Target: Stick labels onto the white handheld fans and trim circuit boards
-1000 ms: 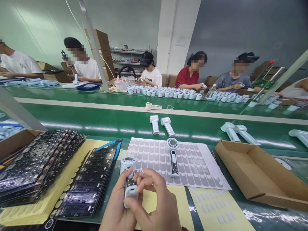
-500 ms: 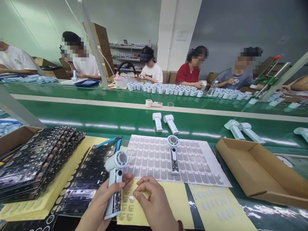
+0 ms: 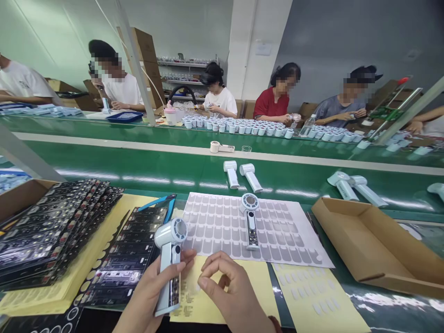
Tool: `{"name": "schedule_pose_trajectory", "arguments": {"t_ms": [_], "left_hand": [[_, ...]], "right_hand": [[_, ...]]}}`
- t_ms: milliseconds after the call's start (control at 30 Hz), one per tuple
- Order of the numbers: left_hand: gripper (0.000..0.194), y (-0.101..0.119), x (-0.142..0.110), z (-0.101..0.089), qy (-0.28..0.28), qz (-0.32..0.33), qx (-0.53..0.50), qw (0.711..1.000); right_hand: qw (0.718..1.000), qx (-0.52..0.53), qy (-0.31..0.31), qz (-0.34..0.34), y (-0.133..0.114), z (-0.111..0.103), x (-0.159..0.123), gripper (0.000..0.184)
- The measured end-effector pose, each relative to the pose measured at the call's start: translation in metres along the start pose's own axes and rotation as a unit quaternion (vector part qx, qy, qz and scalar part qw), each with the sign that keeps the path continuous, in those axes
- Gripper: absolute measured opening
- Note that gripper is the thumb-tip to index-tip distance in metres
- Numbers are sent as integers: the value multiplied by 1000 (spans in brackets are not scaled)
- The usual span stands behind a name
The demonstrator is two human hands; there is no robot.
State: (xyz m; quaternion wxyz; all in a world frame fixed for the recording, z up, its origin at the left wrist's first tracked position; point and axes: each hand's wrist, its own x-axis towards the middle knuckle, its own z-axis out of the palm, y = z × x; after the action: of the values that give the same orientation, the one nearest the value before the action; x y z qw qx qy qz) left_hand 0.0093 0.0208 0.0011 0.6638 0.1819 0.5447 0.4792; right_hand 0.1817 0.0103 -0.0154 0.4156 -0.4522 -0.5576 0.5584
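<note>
My left hand (image 3: 151, 282) is closed round the handle of a light-blue handheld fan (image 3: 170, 233), its round head up and the circuit board showing along the handle. To the right of it my right hand (image 3: 227, 282) has thumb and index finger pinched together; a tiny pale piece seems to show at the tips, too small to name. Under both hands lies a yellow label sheet (image 3: 249, 286) with small printed text. Another handheld fan (image 3: 250, 217) with its board exposed rests on a white sheet of grey stickers (image 3: 215, 222).
Stacked black circuit-board panels (image 3: 45, 236) fill the left side, near blue-handled pliers (image 3: 156, 202). An open cardboard tray (image 3: 374, 240) sits at right beside a yellow sticker sheet (image 3: 308, 286). Fans (image 3: 251, 178) lie on the green conveyor (image 3: 173, 171). Several co-workers (image 3: 220, 99) sit opposite.
My left hand and the fan have shifted slightly right. My right hand has also moved a little right, and the small white piece at its fingertips shows less now.
</note>
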Motion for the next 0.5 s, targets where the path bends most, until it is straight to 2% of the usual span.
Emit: {"name": "schedule_pose_trajectory", "arguments": {"t_ms": [167, 267, 333, 500], "left_hand": [[51, 6, -4, 25, -37, 19, 30, 999], [42, 5, -1, 37, 29, 11, -15, 999], [36, 5, 2, 42, 54, 8, -44, 998], [46, 7, 5, 50, 22, -8, -70, 997]], "right_hand": [[999, 36, 6, -40, -36, -5, -1, 6], [1000, -3, -6, -29, -51, -6, 2, 7], [999, -34, -1, -30, -56, -7, 5, 11], [997, -57, 16, -59, -56, -10, 8, 17]]}}
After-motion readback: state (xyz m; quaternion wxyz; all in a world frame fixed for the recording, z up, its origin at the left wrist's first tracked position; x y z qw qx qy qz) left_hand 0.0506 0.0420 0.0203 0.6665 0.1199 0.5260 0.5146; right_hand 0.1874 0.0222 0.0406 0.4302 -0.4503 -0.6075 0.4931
